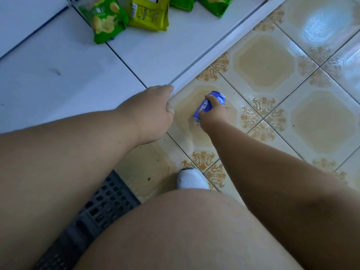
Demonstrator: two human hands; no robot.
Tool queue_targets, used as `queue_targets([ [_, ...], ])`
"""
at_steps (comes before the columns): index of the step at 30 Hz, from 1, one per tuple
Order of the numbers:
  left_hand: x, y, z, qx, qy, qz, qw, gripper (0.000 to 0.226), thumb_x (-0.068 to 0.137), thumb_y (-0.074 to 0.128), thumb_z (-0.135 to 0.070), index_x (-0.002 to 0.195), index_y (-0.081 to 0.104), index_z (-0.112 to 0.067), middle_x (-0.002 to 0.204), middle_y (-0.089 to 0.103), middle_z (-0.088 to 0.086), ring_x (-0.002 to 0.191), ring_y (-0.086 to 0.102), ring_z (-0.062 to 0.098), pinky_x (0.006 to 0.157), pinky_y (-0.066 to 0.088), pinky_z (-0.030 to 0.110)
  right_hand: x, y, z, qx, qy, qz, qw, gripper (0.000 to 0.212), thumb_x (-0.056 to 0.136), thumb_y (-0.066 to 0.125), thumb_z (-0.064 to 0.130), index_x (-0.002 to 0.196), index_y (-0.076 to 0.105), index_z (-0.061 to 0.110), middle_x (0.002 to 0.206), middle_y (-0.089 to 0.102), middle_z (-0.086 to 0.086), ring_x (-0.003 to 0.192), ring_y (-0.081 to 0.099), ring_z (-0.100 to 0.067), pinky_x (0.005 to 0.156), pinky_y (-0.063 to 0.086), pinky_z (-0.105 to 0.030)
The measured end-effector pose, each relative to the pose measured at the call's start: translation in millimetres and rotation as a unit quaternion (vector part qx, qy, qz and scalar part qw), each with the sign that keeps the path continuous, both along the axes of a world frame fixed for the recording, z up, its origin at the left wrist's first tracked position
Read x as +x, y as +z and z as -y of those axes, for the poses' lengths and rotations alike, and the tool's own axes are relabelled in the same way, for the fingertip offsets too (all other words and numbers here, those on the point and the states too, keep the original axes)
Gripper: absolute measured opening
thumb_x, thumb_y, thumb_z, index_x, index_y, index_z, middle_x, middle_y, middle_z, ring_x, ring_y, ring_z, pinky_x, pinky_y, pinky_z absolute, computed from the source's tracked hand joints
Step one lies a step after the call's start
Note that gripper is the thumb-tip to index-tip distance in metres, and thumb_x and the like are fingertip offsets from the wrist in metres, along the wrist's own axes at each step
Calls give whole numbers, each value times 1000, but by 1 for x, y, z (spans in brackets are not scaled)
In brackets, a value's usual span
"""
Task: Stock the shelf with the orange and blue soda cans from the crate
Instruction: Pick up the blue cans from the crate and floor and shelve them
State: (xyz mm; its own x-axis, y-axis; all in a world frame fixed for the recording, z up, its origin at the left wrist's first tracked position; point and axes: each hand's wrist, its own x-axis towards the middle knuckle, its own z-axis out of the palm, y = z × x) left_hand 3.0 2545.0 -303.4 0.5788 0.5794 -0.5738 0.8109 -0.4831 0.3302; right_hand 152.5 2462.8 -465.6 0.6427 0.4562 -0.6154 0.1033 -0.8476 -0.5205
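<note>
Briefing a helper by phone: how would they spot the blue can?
Find the white shelf edge where it meets the patterned floor tiles. Just beyond the corner, the right hand grips the blue can, tilted over the floor; it is the only can visible.

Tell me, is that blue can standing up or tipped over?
Tipped: the blue can slants above the floor tiles, its silver end pointing away, gripped by the right hand.

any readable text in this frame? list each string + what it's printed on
"EP": white letters on the blue can gripped by the right hand; the rest of the word is hidden by the fingers.
Green chip bag: front print too blurred to read.
Yellow-green packet: white label panel, too small to read.
Nothing else in view carries text.
</note>
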Motion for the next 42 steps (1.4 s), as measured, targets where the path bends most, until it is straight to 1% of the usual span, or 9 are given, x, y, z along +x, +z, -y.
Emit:
queue_targets([
  [5, -17, 26, -6, 1, 93, 33, 995, 55, 102, 45, -28, 154, 27, -25, 156, 37, -4, 139, 38, 19, 104, 29, 24, -32, 65, -14, 146, 40, -23, 988, 51, 95, 59, 32, 140, 43, 49, 127, 48, -10, 90, 61, -26, 63, 54, -31],
  [11, -51, 81, 2, 35, 248, 152, 956, 40, 104, 40, -33, 142, 48, -28, 140, 55, 0, 124, 51, 21, 102, 37, 29, -80, 183, -29, 284, 149, -21, 947, 52, 92, 65, 28, 136, 49, 50, 126, 49, -9, 89, 65, -21, 75, 58, -30],
  [16, -95, 145, 17, 12, 432, 327, 841, 25, 96, 43, -53, 102, 60, -36, 109, 67, -5, 102, 65, 18, 96, 52, 41, -126, 278, -23, 387, 253, -16, 887, 54, 86, 70, 18, 135, 57, 36, 120, 64, -7, 87, 65, -27, 83, 55, -39],
  [21, -153, 215, 40, 20, 508, 422, 751, 41, 95, 45, -60, 110, 61, -26, 96, 71, -4, 81, 73, 13, 72, 59, 30, -186, 359, -9, 435, 346, -4, 831, 55, 88, 68, 24, 137, 51, 42, 108, 66, -12, 57, 55, -20, 61, 53, -28],
  [23, -180, 237, 53, 30, 531, 450, 717, 43, 88, 48, -65, 105, 64, -29, 100, 73, -4, 88, 73, 18, 83, 57, 39, -213, 385, 0, 447, 363, -9, 817, 60, 89, 66, 27, 141, 44, 48, 114, 63, -12, 62, 60, -22, 64, 54, -33],
  [29, -260, 285, 109, 32, 583, 551, 597, 36, 96, 50, -55, 92, 69, -25, 90, 77, 1, 78, 75, 22, 68, 59, 38, -292, 442, 36, 473, 353, -38, 807, 76, 87, 71, 37, 150, 29, 41, 127, 55, 7, 102, 65, -16, 91, 55, -40],
  [32, -297, 303, 137, 30, 588, 605, 537, 38, 98, 48, -52, 104, 70, -22, 95, 77, 7, 81, 75, 25, 57, 56, 34, -328, 464, 54, 448, 358, -131, 808, 76, 84, 76, 37, 149, 37, 30, 118, 64, 6, 95, 69, -13, 86, 56, -35],
  [35, -331, 316, 161, 54, 599, 631, 491, 39, 97, 50, -51, 111, 69, -19, 99, 76, 6, 86, 75, 25, 66, 60, 41, -359, 482, 66, 415, 395, -274, 773, 40, 89, 72, 23, 128, 61, 17, 105, 75, -6, 93, 73, -19, 88, 57, -37],
  [42, -380, 343, 191, 91, 612, 594, 513, 47, 99, 35, -58, 104, 69, -27, 93, 77, 2, 81, 75, 21, 78, 60, 43, -421, 514, 97, 442, 371, -216, 787, 60, 74, 86, 23, 124, 53, 21, 100, 71, -5, 85, 73, -14, 75, 62, -31],
])
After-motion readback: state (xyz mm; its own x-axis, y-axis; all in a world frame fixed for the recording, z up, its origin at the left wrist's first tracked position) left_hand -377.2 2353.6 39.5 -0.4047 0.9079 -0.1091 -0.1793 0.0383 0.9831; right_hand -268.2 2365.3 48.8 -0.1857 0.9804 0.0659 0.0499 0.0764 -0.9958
